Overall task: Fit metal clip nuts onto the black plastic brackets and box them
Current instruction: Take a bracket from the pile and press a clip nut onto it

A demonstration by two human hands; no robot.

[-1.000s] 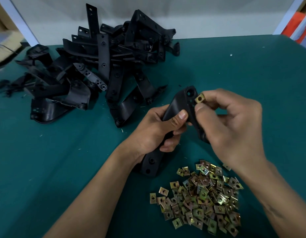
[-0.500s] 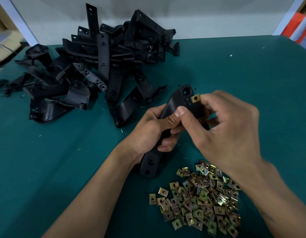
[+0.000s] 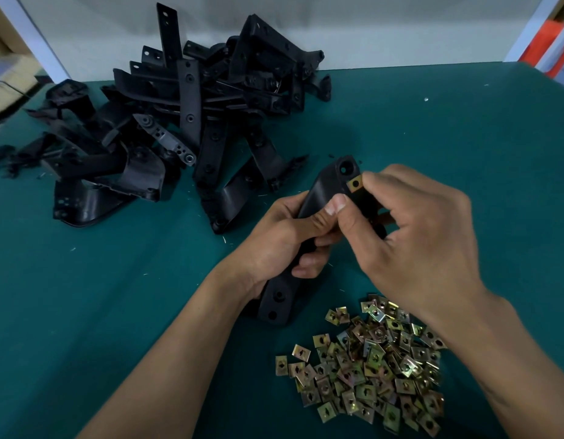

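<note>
My left hand (image 3: 284, 236) grips a long black plastic bracket (image 3: 325, 188) round its middle, lifted above the green table, its lower end (image 3: 276, 307) pointing toward me. A brass-coloured clip nut (image 3: 355, 184) sits on the bracket's right edge just below its round top hole. My right hand (image 3: 413, 236) pinches that nut, forefinger beside it and thumb under the bracket. A heap of loose clip nuts (image 3: 369, 362) lies on the table below my right wrist.
A big pile of black brackets (image 3: 185, 122) covers the table's far left up to the white wall. The green table top (image 3: 464, 137) stretches to the right. A cardboard box edge (image 3: 8, 74) shows at far left; orange and white frame parts (image 3: 553, 33) at top right.
The clip nut has slid inward onto the bracket's edge. My right thumb has moved left under the bracket toward my left thumb. The bracket has tilted slightly.
</note>
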